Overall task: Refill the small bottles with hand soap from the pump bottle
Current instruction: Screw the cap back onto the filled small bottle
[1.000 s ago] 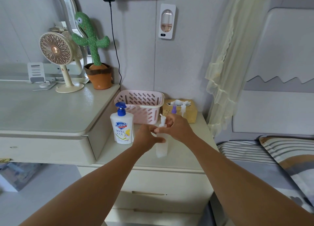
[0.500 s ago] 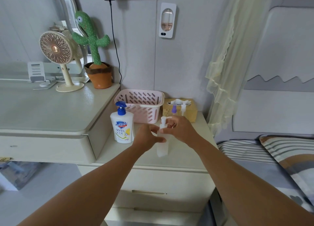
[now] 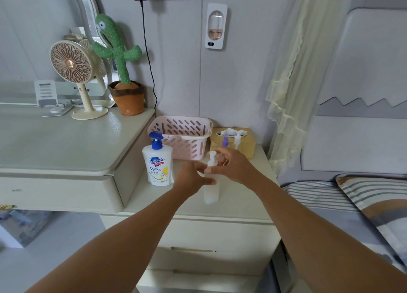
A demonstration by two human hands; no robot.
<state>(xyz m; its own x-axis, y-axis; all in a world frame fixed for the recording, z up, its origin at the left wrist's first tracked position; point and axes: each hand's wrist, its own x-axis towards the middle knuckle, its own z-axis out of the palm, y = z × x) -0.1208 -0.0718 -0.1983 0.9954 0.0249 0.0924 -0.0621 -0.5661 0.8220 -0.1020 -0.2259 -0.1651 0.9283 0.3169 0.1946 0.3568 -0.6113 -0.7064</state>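
A small translucent bottle with a white pump top stands on the nightstand. My left hand grips its upper body from the left. My right hand pinches the white pump cap at its neck from the right. The white hand-soap pump bottle with a blue pump stands upright just left of my left hand. Two more small bottles, one with a purple top and one with a white top, stand behind my right hand, their bodies hidden.
A pink slotted basket sits behind the soap bottle, a tissue box beside it. The higher desk at left carries a fan and a toy cactus. A bed lies right.
My right hand has shifted slightly at the small bottle's pump cap, its fingers turned round the neck. My left hand keeps its hold on the bottle. The bottle stays in place.
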